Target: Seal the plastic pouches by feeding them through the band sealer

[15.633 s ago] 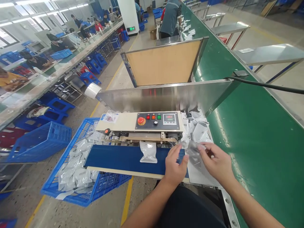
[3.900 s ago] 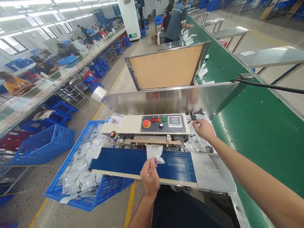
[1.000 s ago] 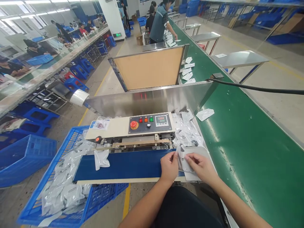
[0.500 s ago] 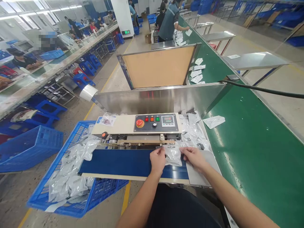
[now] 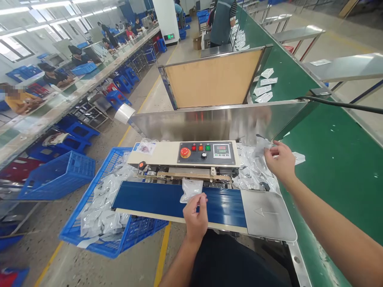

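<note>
A clear plastic pouch (image 5: 190,189) lies on the blue belt (image 5: 152,198) of the sealing machine (image 5: 206,153), its top edge under the sealing rail. My left hand (image 5: 196,215) hovers at the pouch's lower right corner, fingers curled, thumb and forefinger close to it. My right hand (image 5: 279,161) reaches over the pile of unsealed pouches (image 5: 253,171) to the right of the control panel and pinches a pouch (image 5: 261,148) from its top.
A blue crate (image 5: 98,207) with several sealed pouches stands under the belt's left end. A steel feed plate (image 5: 266,217) sits at the belt's right. The green conveyor (image 5: 329,167) runs along the right with loose pouches (image 5: 263,87). People work further up and at left benches.
The pouch has travelled left along the belt under the rail. My left hand followed it and eased off. My right hand left it and reached up to the pile, taking another pouch.
</note>
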{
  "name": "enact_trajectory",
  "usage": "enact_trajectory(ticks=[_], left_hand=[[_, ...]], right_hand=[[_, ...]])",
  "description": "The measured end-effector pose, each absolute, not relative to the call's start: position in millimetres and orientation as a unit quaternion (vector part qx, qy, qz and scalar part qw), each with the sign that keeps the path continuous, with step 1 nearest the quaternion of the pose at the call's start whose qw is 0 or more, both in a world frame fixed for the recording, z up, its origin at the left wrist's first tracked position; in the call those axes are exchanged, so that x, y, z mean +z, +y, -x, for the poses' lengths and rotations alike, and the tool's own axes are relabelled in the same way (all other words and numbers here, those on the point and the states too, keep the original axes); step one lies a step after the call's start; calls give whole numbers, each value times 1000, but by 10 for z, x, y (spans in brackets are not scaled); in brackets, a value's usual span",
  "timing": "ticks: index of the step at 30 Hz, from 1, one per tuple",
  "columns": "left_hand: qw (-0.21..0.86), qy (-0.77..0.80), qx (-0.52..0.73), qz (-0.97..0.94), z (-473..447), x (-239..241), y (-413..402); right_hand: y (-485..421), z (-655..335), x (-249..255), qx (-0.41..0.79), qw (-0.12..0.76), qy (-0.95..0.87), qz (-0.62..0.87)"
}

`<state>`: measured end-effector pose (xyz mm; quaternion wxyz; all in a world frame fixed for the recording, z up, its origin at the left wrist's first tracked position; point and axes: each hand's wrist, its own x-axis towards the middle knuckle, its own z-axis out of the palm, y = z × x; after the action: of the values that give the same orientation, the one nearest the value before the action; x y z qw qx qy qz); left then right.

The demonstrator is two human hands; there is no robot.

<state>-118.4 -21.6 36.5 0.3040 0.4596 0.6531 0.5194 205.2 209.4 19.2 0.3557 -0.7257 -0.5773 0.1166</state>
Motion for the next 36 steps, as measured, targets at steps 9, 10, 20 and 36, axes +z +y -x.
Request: enact_trajectory(ticks=[9,10,20,36], left_hand=[[408,542,457,-575,242,375,220],[423,543,451,-569,193,342,227],[565,606,441,-345,230,105,275],[511,674,489,-214,750,-42,344]], right_hand=[[303,-1582,542,425,406,-515,624],[214,-1544,533,468,418,-481,613],[295,-1643,360,599,439,-241,625],[751,-1230,117,605,364,-303,640]])
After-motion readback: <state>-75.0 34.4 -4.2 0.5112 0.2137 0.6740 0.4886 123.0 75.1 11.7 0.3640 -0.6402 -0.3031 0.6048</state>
